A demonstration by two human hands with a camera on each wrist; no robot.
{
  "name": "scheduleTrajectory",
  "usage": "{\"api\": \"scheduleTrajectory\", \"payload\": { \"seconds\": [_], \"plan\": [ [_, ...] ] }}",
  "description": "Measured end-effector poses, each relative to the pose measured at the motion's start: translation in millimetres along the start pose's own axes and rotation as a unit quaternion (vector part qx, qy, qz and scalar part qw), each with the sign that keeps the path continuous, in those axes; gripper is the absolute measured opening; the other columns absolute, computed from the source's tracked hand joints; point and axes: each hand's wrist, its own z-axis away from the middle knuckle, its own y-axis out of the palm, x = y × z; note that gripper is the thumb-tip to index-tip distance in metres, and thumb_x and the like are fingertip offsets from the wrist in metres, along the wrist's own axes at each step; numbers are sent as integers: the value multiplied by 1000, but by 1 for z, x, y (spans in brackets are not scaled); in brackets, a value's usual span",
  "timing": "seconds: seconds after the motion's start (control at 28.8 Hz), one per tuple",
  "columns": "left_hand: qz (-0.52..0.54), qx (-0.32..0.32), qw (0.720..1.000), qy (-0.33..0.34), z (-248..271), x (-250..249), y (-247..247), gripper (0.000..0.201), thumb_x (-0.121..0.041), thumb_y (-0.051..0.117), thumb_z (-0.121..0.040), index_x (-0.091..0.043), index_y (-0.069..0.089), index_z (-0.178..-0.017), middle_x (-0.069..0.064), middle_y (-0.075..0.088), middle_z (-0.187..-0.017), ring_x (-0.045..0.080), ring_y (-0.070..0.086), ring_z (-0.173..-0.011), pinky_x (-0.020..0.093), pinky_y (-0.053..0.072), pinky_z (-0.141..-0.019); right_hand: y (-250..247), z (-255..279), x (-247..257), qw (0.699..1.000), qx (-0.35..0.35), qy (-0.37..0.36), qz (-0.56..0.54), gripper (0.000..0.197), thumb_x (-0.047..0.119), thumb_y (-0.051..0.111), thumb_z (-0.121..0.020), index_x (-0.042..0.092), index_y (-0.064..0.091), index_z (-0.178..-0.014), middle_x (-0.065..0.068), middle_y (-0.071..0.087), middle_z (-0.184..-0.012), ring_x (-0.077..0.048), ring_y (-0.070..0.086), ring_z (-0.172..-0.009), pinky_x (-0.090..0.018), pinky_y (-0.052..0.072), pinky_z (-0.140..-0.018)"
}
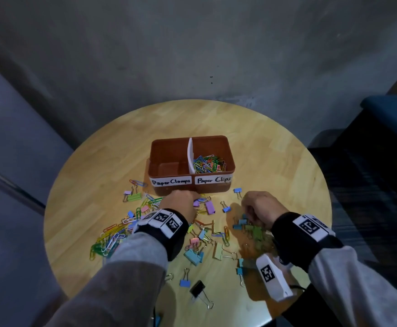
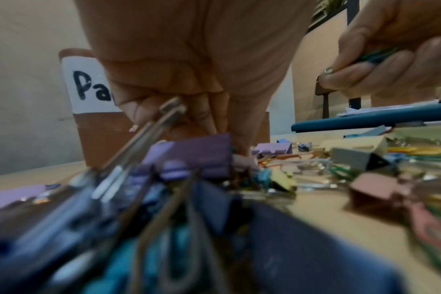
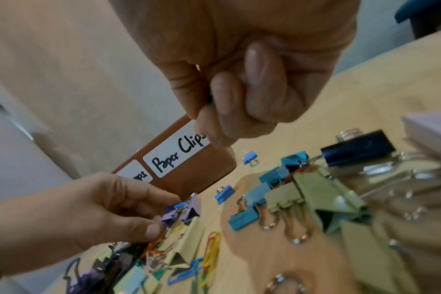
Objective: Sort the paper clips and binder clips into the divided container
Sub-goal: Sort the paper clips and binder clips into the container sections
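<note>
Hidden, cropped and blurred parts

In the head view the left hand covers its own fingers and the clips under them, at 6 o'clock of the container; the right hand conceals what it holds; the table is cut off at 6 o'clock; in the left wrist view the near clip pile is blurred, the label half hidden.

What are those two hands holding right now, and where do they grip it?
The left hand pinches a small purple binder clip by its body, between thumb and fingertips. The right hand holds green paper clips, enclosed in its curled fingers.
</note>
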Motion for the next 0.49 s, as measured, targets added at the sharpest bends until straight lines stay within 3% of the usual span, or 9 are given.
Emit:
{"api": "scheduleTrajectory", "payload": {
  "seconds": [0.1, 0.21, 0.24, 0.35, 0.45, 0.49],
  "plan": [
    [55, 7, 998, -15, 5, -7, 3, 26, -22, 59, -92, -30, 65, -116, 3, 67, -115, 25, 62, -105, 35, 52, -90, 6, 5, 3, 999, 13, -12, 43, 38, -13, 35, -82, 13, 63, -84, -12, 57, -53, -10, 39, -30, -17, 28, -36],
    [108, -14, 993, -34, 8, -11, 1, 3, -30, 68, -85, -32, 70, -87, -3, 69, -94, 20, 65, -93, 31, 53, -81, 15, 4, 6, 986, 17, -64, 154, 46, -9, 37, -83, 25, 64, -97, -4, 59, -77, -11, 47, -52, -23, 35, -48],
    [117, -27, 992, -40, 8, -11, 0, 3, -31, 67, -84, -32, 69, -86, -4, 69, -95, 20, 64, -93, 30, 53, -81, 19, 4, 8, 972, 19, -89, 215, 41, -5, 41, -85, 26, 65, -97, -1, 58, -85, -13, 50, -63, -24, 37, -54],
    [82, -30, 995, -41, 7, -7, -2, 19, -28, 62, -89, -32, 67, -106, -4, 67, -111, 19, 62, -102, 31, 51, -85, 29, 5, 13, 907, 40, -144, 394, 27, 18, 51, -91, 36, 67, -103, 6, 62, -102, -14, 54, -86, -24, 42, -70],
    [10, -1, 1000, -22, 5, -1, 0, 38, -19, 54, -94, -33, 57, -129, 1, 58, -128, 23, 57, -114, 35, 50, -93, 34, 4, 11, 813, 77, -181, 548, 34, 29, 51, -94, 47, 57, -122, 3, 63, -120, -20, 58, -106, -28, 46, -81],
    [-9, 8, 1000, -12, 3, 0, 0, 44, -16, 51, -94, -34, 51, -135, 4, 56, -130, 25, 55, -117, 37, 49, -95, 32, 4, 10, 795, 76, -180, 574, 38, 28, 50, -94, 47, 53, -126, 1, 62, -122, -23, 58, -109, -29, 46, -82]
  ]
}}
